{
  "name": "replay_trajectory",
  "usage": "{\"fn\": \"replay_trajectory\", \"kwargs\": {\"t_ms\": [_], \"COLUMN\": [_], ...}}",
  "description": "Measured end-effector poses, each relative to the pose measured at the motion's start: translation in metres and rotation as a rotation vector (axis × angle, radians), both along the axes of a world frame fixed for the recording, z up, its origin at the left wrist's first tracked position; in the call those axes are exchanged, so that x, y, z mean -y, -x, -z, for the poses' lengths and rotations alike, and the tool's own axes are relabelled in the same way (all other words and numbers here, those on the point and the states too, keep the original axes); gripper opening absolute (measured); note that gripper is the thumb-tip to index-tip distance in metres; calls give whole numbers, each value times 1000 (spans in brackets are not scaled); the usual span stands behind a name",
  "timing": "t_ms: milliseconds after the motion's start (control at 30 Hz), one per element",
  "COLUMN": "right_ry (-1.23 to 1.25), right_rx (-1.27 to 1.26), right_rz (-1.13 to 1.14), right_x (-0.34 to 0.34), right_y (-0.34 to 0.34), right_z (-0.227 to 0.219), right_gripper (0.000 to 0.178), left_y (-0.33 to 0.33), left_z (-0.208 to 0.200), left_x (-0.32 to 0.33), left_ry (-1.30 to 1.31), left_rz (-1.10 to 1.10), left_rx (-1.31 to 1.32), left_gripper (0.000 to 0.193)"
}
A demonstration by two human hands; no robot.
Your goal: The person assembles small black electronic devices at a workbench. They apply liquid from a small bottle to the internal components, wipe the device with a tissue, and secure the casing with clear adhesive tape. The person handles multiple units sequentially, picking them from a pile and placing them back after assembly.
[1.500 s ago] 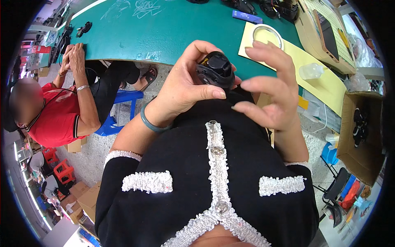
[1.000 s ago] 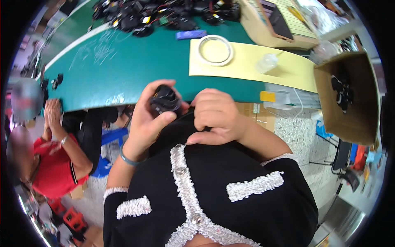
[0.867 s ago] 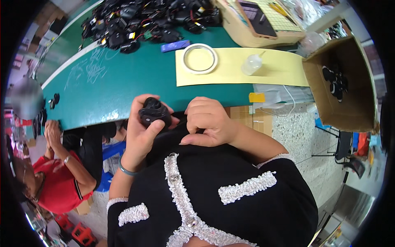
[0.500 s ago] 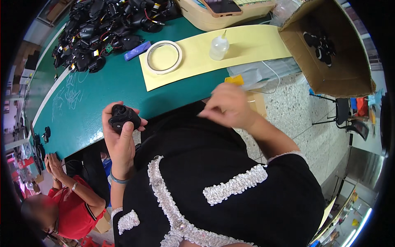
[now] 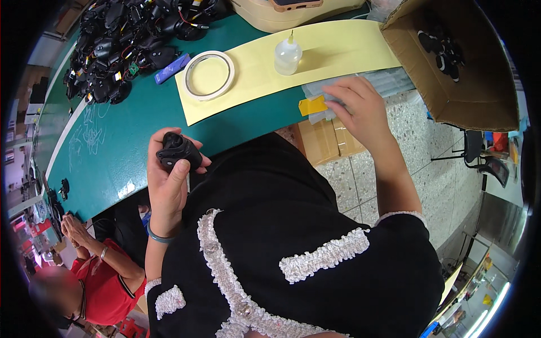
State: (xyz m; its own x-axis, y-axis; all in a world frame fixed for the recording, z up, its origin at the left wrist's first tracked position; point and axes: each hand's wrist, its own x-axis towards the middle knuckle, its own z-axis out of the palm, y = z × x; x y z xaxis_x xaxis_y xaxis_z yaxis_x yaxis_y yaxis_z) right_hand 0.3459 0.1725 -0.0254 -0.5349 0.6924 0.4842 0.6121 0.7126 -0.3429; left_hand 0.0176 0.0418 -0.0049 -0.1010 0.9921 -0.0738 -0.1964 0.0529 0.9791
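Observation:
My left hand is wrapped round a small rounded black plastic device, held up near the front edge of the table. To the right, my right hand hovers over a clear plastic bag at the table edge. Its thumb and fingers are curved and apart, with nothing seen between them. The thumb is close by a yellow piece of tape or film; whether they touch I cannot tell.
A heap of black devices with wires covers the back left. A tape roll and a squeeze bottle stand on a yellow sheet. At right, a cardboard box holds black pieces. A co-worker in red sits at left.
My right hand has moved right, from in front of my body to beside the yellow piece, and its fingers have spread. My left hand keeps hold of the black device.

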Motion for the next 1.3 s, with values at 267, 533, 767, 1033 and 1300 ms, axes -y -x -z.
{"fn": "replay_trajectory", "kwargs": {"t_ms": [267,533,767,1033,1300], "right_ry": [-42,78,-127,55,93], "right_rx": [-17,-86,-195,-321,-368], "right_rz": [-18,-34,-64,59,89], "right_x": [-18,-4,-2,-5,-5], "right_y": [20,14,18,33,44], "right_z": [13,15,23,28,27], "right_gripper": [10,7,11,10,9], "left_y": [-7,-15,-21,-25,-24], "left_z": [0,3,1,2,6], "left_x": [-6,-14,-15,-17,-18], "left_ry": [29,76,105,137,146], "left_rz": [24,55,63,77,135], "left_rx": [12,-26,-35,2,59], "left_gripper": [56,64,65,62,53]}}
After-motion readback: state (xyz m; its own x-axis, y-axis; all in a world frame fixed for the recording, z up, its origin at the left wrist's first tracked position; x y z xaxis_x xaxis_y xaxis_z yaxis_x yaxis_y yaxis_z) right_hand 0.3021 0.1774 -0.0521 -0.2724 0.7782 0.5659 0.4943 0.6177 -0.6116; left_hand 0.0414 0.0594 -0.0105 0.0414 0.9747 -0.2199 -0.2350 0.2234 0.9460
